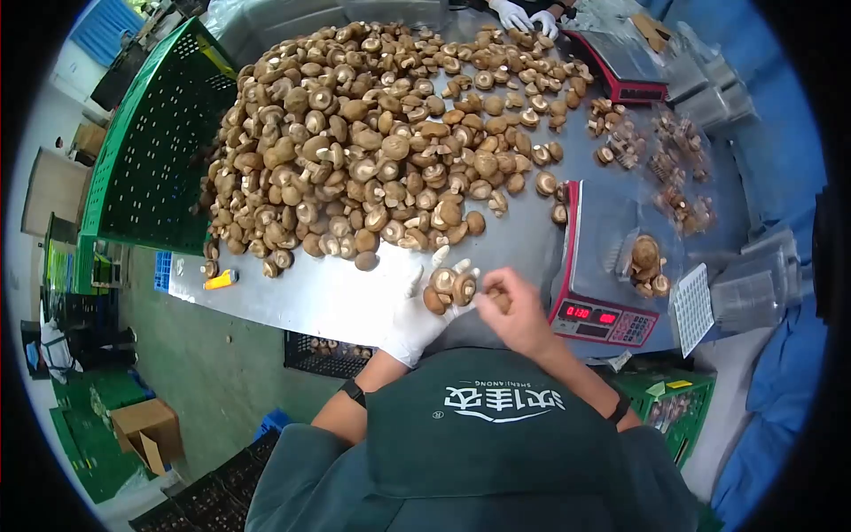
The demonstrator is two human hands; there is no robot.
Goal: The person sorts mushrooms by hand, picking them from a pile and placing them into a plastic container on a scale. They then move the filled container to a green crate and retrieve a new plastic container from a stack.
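Observation:
My left hand [417, 321], in a white glove, is turned palm up and cradles a few brown shiitake mushrooms [449, 288], its fingertips showing behind them. Close beside it, my bare right hand [519, 312] has its fingers closed on a single shiitake mushroom [500, 301]. Just beyond both hands spreads a large heap of shiitake mushrooms [355, 151] on the metal table [292, 293]. To the right of my right hand stands a red digital scale [567, 266] with lit red digits. On it sits a clear tray with several mushrooms [647, 262].
A green crate [133, 168] lies tipped at the heap's left. Filled mushroom packs [681, 164] and stacked clear trays [753, 284] stand at the right. A second scale [620, 66] is farther back, near another person's gloved hands [525, 16]. A yellow-orange tool [221, 279] lies by the left edge.

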